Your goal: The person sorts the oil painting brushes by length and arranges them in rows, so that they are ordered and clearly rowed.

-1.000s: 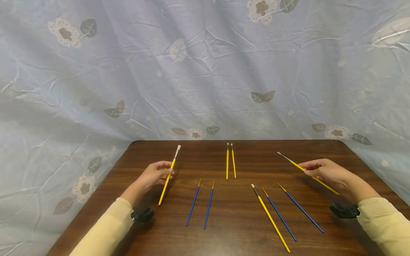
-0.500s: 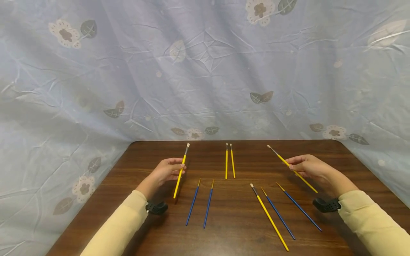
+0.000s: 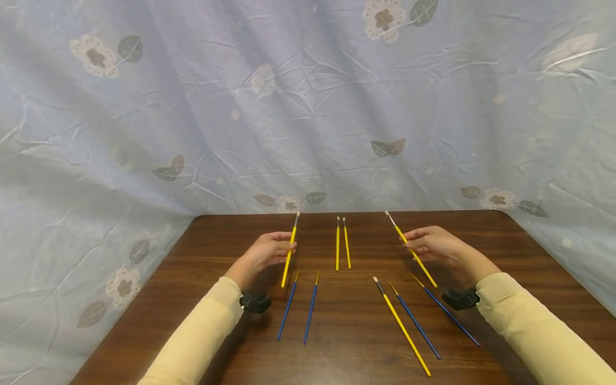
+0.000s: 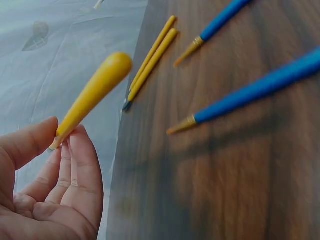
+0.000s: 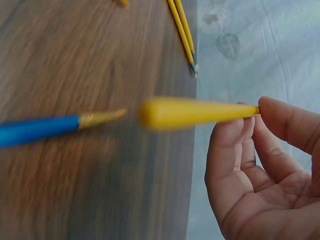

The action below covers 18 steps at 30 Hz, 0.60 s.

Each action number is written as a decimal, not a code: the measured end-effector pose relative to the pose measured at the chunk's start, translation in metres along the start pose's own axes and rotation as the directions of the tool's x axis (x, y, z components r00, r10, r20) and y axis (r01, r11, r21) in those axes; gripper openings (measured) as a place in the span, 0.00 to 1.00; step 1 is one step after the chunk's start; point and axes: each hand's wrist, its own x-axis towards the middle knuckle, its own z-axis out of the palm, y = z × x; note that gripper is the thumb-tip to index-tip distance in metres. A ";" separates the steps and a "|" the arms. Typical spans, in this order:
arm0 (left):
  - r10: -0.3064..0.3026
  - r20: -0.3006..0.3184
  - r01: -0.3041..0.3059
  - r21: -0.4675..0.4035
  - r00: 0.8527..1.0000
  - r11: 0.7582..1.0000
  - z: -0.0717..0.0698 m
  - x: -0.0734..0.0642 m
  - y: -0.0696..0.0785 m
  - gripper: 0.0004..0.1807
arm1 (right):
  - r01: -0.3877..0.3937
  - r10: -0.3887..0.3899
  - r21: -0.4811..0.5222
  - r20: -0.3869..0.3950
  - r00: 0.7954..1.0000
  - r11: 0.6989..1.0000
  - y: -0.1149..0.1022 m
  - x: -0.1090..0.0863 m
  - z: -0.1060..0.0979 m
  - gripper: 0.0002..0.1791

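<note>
My left hand (image 3: 267, 251) pinches a yellow paintbrush (image 3: 289, 260) between thumb and fingers, its pale bristles pointing up and away; the handle's end (image 4: 97, 90) looms close in the left wrist view. On the other side, my right hand (image 3: 440, 248) pinches another yellow paintbrush (image 3: 417, 258), bristles up and leaning left, its handle (image 5: 195, 112) near the right wrist camera. Both brushes look held above the table. Between the hands, two yellow paintbrushes (image 3: 338, 246) lie side by side near the back edge, close together but apart at their tips.
Two blue paintbrushes (image 3: 312, 310) lie at front left of the wooden table (image 3: 346, 358). At front right lie one yellow paintbrush (image 3: 404, 331) and two blue ones (image 3: 417, 323). A patterned cloth (image 3: 308, 133) hangs behind the table's back edge.
Both hands have moved inward toward the middle pair, each carrying its yellow paintbrush. The right-hand brush has turned more upright. The brushes on the table have stayed in place.
</note>
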 end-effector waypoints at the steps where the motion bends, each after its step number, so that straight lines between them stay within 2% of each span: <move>1: 0.000 0.005 0.000 -0.007 1.000 1.000 0.002 0.002 0.001 0.28 | -0.002 0.002 0.008 -0.007 1.000 1.000 -0.002 0.002 0.002 0.27; 5: -0.001 0.029 0.002 -0.031 1.000 1.000 0.011 0.009 0.004 0.28 | -0.006 0.007 0.041 -0.023 1.000 0.999 -0.006 0.013 0.010 0.24; 10: 0.000 0.055 0.003 -0.051 0.998 0.999 0.022 0.018 0.007 0.31 | -0.009 0.011 0.052 -0.043 0.999 0.999 -0.010 0.027 0.018 0.26; 14: -0.001 0.049 0.004 -0.057 0.999 0.998 0.029 0.025 0.009 0.32 | -0.016 0.020 0.060 -0.054 0.998 0.998 -0.015 0.037 0.024 0.28; 18: -0.002 0.017 0.003 -0.064 1.000 0.998 0.035 0.034 0.010 0.32 | -0.033 0.038 0.074 -0.072 0.997 0.997 -0.020 0.047 0.033 0.29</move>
